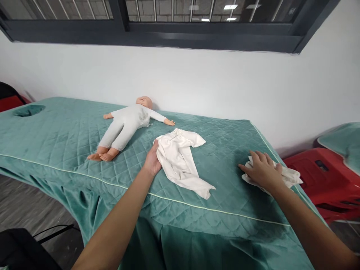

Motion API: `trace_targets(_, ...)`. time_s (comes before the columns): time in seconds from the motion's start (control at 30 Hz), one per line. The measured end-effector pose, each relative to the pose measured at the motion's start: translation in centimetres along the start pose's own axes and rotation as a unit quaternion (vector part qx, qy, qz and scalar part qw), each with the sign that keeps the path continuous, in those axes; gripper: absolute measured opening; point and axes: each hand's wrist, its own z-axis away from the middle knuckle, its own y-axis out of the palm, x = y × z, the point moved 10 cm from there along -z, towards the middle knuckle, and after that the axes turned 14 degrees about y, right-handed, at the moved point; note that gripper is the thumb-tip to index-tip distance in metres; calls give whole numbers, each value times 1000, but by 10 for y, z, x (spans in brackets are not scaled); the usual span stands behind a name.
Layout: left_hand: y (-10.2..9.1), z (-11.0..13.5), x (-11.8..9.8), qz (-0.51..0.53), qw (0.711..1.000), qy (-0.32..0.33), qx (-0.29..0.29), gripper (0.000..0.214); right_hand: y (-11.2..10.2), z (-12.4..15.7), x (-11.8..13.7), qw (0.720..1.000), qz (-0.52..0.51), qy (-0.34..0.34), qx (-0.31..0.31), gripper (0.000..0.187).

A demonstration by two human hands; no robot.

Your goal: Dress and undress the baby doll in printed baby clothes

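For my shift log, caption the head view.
Left hand holding a white garment, right hand on bunched white cloth, doll lying nearby.

Left hand (152, 160), mid-frame: fingers mostly hidden behind white garment (180, 153). Right hand (261, 170): palm unseen, covers part of bunched white cloth (289, 176); cloth's shape unclear. Forearms cut by lower edge. Massage table (225, 146) cropped at left and bottom. Window (210, 34) cut at top. Red plastic chair (317, 168) cropped at right edge. Black object (25, 249), lower left: cropped, unidentifiable. Floor (17, 198), lower left: blurred.
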Motion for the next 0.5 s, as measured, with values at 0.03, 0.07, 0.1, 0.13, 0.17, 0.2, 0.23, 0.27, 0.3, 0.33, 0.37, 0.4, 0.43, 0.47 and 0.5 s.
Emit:
trace_targets(0.03,0,0,0,0,1000,1,1,56,6,-3,-8,1000,0,9,16,68)
trace_targets(0.07,-1,0,0,0,1000,3,1,55,11,-6,-17,999,-1,10,32,66)
trace_targets(0.1,-2,-1,0,-1,1000,6,-1,54,15,-9,-25,999,-2,-1,46,64)
trace_targets(0.13,-3,-1,-1,-1,1000,10,-3,53,17,-12,-30,998,-5,-33,58,64)
trace_targets(0.17,-4,-1,-2,-1,1000,14,-6,52,18,-13,-33,995,-8,-74,67,66)
trace_targets(0.2,-5,-2,-2,-2,1000,17,-7,51,18,-13,-35,991,-8,-115,73,69)
trace_targets(0.23,-5,-2,-2,-2,1000,16,-9,51,18,-11,-37,986,-8,-152,74,73)
trace_targets(0.27,-5,-2,-2,-4,1000,14,-8,52,16,-9,-39,982,-7,-178,70,75)
trace_targets(0.3,-5,-2,-1,-6,1000,11,-7,53,15,-6,-40,979,-6,-195,62,76)
trace_targets(0.33,-4,-2,-1,-8,1000,8,-6,53,13,-4,-41,978,-5,-202,48,76)
trace_targets(0.37,-3,-2,-1,-10,1000,7,-4,54,11,-2,-42,978,-5,-204,32,75)
trace_targets(0.4,-3,-2,-1,-11,1000,7,-2,54,9,-1,-42,979,-4,-201,19,75)
trace_targets(0.43,-2,-2,-1,-12,1000,6,0,55,9,0,-41,981,-2,-196,12,75)
trace_targets(0.47,-2,-2,-1,-13,1000,6,0,55,8,-1,-40,982,5,-187,9,74)
trace_targets(0.5,-3,-1,0,-14,1000,5,0,54,6,-3,-39,984,12,-175,5,73)
